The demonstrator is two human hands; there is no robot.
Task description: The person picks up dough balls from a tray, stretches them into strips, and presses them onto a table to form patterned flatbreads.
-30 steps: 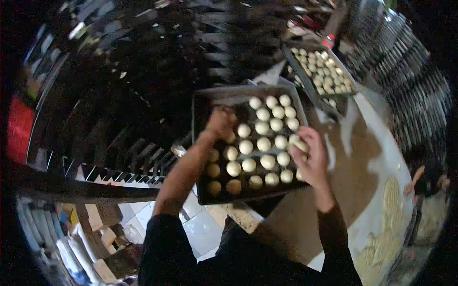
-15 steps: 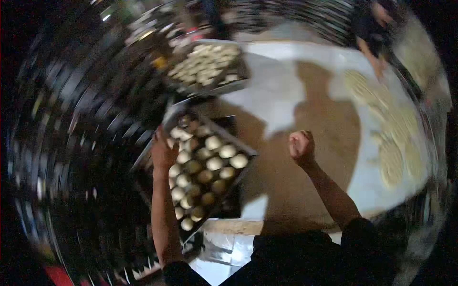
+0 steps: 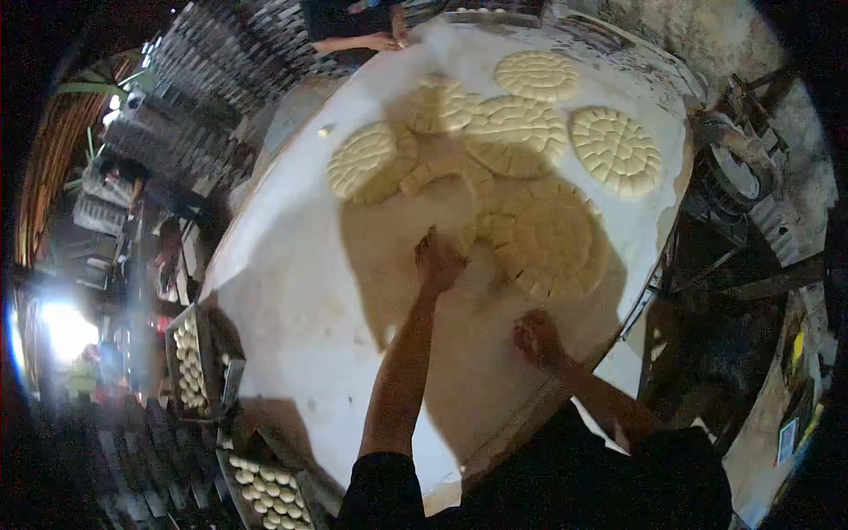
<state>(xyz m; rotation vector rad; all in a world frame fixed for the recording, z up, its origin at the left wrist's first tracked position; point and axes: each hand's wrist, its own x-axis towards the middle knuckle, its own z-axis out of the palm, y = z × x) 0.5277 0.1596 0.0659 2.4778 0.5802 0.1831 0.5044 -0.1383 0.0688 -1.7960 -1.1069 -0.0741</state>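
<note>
My left hand [image 3: 439, 261] reaches over the floured table, just short of a partly broken round of dough pieces [image 3: 481, 190]; its fingers point forward and look loosely apart, though shadow darkens them. Lower and to the right, my right hand [image 3: 537, 338] is curled closed above the tabletop; whatever its fingers may hold is hidden. Beyond it lies a large round of cut dough [image 3: 552, 234] in my shadow. More scored rounds sit farther off, among them a pale dough round [image 3: 617, 150] at the right and a dough round [image 3: 362, 161] at the left.
Two trays stand along the table's left side: a tray of dough balls [image 3: 212, 446] close by and another tray [image 3: 205, 362] beyond. A co-worker's hands [image 3: 389, 41] rest at the far edge. A round container [image 3: 735, 172] stands past the table's right edge.
The view has swung right, from the trays to the dough rounds. My left hand has left the tray of dough balls and is now over the table. My right hand stays curled.
</note>
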